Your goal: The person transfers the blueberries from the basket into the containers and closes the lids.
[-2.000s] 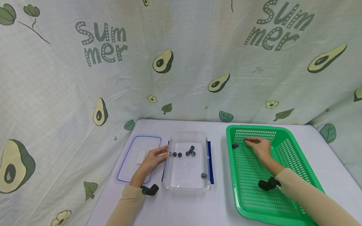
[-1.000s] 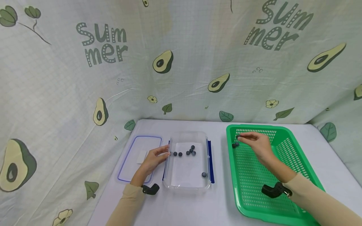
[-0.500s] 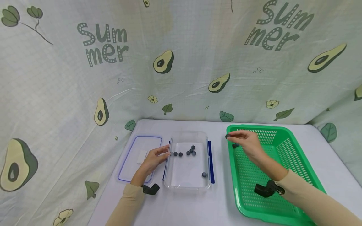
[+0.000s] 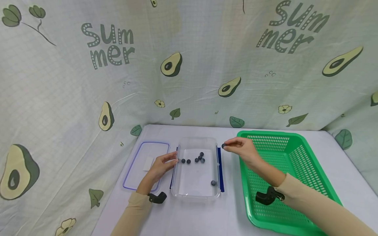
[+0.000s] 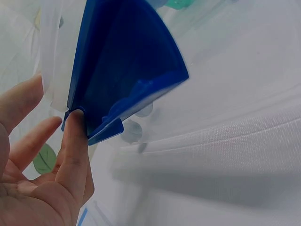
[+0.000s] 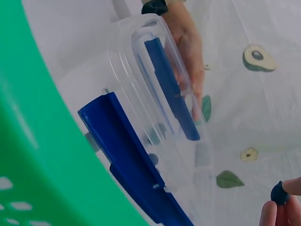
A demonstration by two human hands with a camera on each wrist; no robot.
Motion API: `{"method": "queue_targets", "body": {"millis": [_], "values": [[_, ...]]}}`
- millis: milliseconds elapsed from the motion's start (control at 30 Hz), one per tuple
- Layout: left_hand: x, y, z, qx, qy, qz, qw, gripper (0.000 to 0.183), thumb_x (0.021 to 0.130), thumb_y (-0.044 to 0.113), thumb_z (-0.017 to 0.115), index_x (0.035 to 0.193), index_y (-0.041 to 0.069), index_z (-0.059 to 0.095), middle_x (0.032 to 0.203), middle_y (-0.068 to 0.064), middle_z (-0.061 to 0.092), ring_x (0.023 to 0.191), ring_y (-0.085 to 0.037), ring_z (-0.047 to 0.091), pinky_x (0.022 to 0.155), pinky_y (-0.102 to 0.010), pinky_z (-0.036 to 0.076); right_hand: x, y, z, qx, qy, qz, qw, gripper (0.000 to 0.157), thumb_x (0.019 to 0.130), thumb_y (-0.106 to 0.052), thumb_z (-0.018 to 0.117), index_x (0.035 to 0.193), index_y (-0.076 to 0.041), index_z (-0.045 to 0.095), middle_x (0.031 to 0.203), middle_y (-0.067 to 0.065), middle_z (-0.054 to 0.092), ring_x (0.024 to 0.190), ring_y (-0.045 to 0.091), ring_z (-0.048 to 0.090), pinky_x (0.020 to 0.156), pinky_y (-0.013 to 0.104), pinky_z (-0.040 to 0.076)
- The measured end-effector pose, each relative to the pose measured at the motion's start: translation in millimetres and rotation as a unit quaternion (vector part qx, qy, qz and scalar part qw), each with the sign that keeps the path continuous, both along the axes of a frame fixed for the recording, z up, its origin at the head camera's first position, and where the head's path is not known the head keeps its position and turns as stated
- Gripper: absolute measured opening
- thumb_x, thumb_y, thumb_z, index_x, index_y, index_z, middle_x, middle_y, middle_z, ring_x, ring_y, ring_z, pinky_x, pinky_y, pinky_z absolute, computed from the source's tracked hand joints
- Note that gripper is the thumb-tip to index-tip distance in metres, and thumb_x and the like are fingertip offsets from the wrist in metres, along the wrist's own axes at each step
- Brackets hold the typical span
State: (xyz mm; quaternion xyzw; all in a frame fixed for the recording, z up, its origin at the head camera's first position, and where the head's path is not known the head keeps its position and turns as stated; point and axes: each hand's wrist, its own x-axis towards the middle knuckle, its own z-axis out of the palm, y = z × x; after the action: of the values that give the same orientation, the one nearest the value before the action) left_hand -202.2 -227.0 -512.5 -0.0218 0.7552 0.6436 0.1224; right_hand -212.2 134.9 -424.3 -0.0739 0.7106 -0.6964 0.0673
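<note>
In the head view a clear plastic food container (image 4: 195, 183) with blue side latches stands on the table. Several blueberries (image 4: 199, 157) lie inside it, one (image 4: 213, 183) apart near the front right corner. My left hand (image 4: 160, 167) touches the container's left side with extended fingers; in the left wrist view a fingertip meets the blue latch flap (image 5: 127, 61). Between thumb and fingertips, my right hand (image 4: 242, 149) pinches a blueberry (image 4: 223, 146) just right of the container's far right corner. The right wrist view also shows this pinched blueberry (image 6: 279, 193).
A green slotted basket (image 4: 246, 200) stands on the right under my right forearm; part of its inside is hidden by the arm. The clear lid (image 4: 133, 173) with a blue edge lies left of the container. Behind the table (image 4: 183, 219) hangs a printed curtain (image 4: 200, 108).
My right hand has lifted a blueberry from the far left part of the basket and carried it leftward over the rim toward the container. My left hand has stayed in place.
</note>
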Motion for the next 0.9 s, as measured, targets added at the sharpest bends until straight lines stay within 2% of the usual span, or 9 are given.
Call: {"method": "queue_targets", "body": {"millis": [433, 667, 900], "values": [[0.9, 0, 1.2, 0.006, -0.004, 0.004, 1.0, 0.054, 0.089, 0.023, 0.077, 0.139, 0.013, 0.06, 0.135, -0.011, 0.058, 0.117, -0.021, 0.06, 0.1, -0.033, 0.051, -2.1, -32, -7.2, -0.012, 0.005, 0.039, 0.999, 0.028, 0.085, 0.005, 0.075, 0.108, 0.018, 0.064, 0.098, 0.014, 0.073, 0.087, 0.012, 0.069, 0.082, 0.024, 0.057], [1.2, -1, 0.5, 0.008, 0.002, 0.002, 1.0, 0.054, 0.09, 0.022, 0.077, 0.14, 0.012, 0.06, 0.135, -0.011, 0.058, 0.115, -0.021, 0.061, 0.1, -0.034, 0.051, -2.9, -44, -14.1, 0.008, -0.021, 0.05, 0.998, 0.026, 0.084, 0.001, 0.077, 0.106, 0.013, 0.068, 0.098, 0.013, 0.073, 0.088, 0.014, 0.069, 0.084, 0.024, 0.056], [1.2, -1, 0.4, 0.004, 0.004, 0.002, 1.0, 0.053, 0.09, 0.023, 0.077, 0.139, 0.013, 0.06, 0.135, -0.011, 0.058, 0.116, -0.021, 0.061, 0.101, -0.035, 0.05, -2.4, -54, -17.2, 0.012, -0.029, 0.065, 0.997, 0.027, 0.085, 0.004, 0.075, 0.108, 0.015, 0.066, 0.104, 0.021, 0.07, 0.089, 0.015, 0.069, 0.085, 0.024, 0.056]]}}
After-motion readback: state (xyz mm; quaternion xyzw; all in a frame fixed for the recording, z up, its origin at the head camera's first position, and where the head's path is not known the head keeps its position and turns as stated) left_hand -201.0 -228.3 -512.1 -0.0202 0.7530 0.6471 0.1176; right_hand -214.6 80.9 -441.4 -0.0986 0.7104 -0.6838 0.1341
